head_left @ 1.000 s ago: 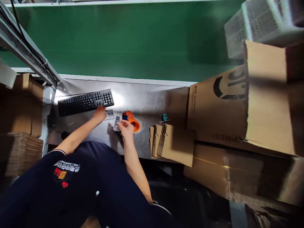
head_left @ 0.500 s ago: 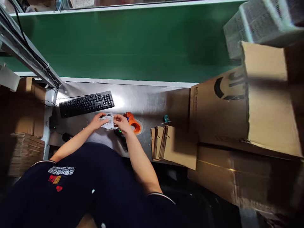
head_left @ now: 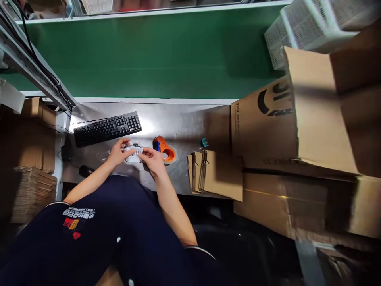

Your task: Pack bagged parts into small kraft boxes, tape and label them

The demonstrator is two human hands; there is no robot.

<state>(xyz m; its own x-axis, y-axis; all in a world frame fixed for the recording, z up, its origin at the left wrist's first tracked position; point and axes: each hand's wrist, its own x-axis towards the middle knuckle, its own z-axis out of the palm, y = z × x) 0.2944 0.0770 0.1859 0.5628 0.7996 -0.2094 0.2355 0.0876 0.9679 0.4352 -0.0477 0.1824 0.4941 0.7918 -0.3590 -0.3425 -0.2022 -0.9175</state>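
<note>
Between my two hands is a small clear packet with a white barcode label (head_left: 135, 154), held low over the metal worktop. Its left edge is pinched by the fingers of my left hand (head_left: 118, 153). My right hand (head_left: 152, 161) grips the packet's right side with thumb and fingers. Just right of that hand lies an orange tape dispenser (head_left: 168, 153) with a roll of clear tape. A black keyboard (head_left: 108, 129) rests behind my left hand. What the packet contains is too small to make out.
Flattened cardboard pieces (head_left: 224, 174) lie at the worktop's (head_left: 184, 119) front right, near a small teal item (head_left: 204, 142). Large open cartons (head_left: 264, 135) stand on the right. A green conveyor belt (head_left: 149, 59) runs behind. Stacked cardboard (head_left: 34, 194) and a black mouse (head_left: 85, 171) are left.
Both hands still hold the packet, with my right fingers shifted slightly over its label. A dark object with a green light beside my right wrist no longer shows. The view has shifted slightly.
</note>
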